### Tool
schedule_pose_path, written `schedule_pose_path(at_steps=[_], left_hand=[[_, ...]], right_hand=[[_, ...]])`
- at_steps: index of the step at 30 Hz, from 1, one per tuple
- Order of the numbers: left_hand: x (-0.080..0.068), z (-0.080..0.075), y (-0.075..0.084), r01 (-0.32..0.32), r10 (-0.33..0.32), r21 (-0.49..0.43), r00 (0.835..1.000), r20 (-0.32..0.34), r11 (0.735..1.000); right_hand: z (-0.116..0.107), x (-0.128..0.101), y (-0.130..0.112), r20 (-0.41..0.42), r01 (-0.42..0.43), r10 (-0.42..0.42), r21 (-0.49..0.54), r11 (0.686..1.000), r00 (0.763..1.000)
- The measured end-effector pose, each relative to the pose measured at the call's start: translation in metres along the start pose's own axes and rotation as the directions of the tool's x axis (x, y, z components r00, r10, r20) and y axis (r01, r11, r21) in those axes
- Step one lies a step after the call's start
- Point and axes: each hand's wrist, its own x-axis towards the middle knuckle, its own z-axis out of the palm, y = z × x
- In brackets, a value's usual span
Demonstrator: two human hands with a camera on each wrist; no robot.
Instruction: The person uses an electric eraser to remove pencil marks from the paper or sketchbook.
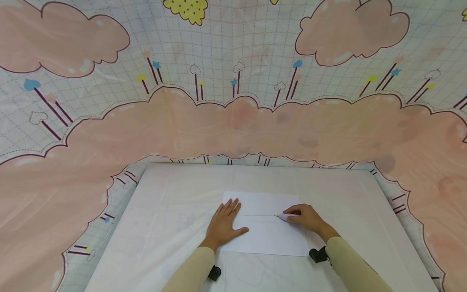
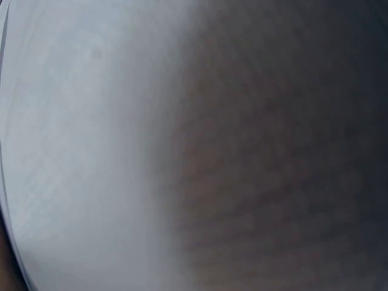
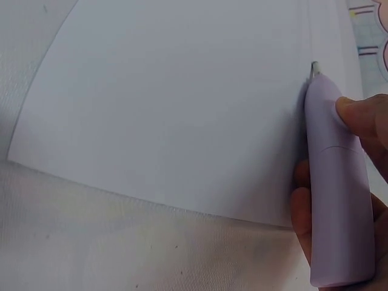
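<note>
A sheet of white paper (image 1: 266,241) lies on the white table, with a thin straight line running across it. My left hand (image 1: 224,223) rests flat on its left side, fingers pointing away and thumb stretched to the right. On the right side, my right hand (image 1: 306,217) grips a lilac utility knife (image 3: 339,194) with a rounded body. My right thumb (image 3: 364,115) presses on its upper part, and the other fingers wrap behind. Its small metal tip (image 3: 314,69) meets the paper at the right end of the line. Blurred dark shapes fill most of the left wrist view.
The white table (image 1: 175,190) extends around the paper. Cloth printed with pink clouds (image 1: 233,129) hangs behind the table and along both sides. A black wrist device (image 1: 318,255) sits by the right sleeve, another (image 1: 215,273) by the left sleeve.
</note>
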Motion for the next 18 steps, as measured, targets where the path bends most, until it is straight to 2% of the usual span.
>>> schedule_pose_path(at_steps=[5,13,18], left_hand=[[-0.0001,0.0005,-0.0001,-0.007,0.007,0.003,1.0,-0.012,1.0],[-0.0004,0.0013,0.0003,-0.019,0.019,-0.005,0.999,-0.038,1.0],[0.0,0.0018,0.0001,-0.011,0.012,0.01,1.0,-0.028,1.0]], right_hand=[[0.0003,-0.001,0.0,0.002,-0.006,0.006,-0.002,1.0,1.0],[0.0037,0.0023,0.001,0.022,0.036,-0.037,0.025,0.999,0.999],[0.0065,0.0052,-0.0016,0.018,0.049,-0.05,0.016,0.999,0.999]])
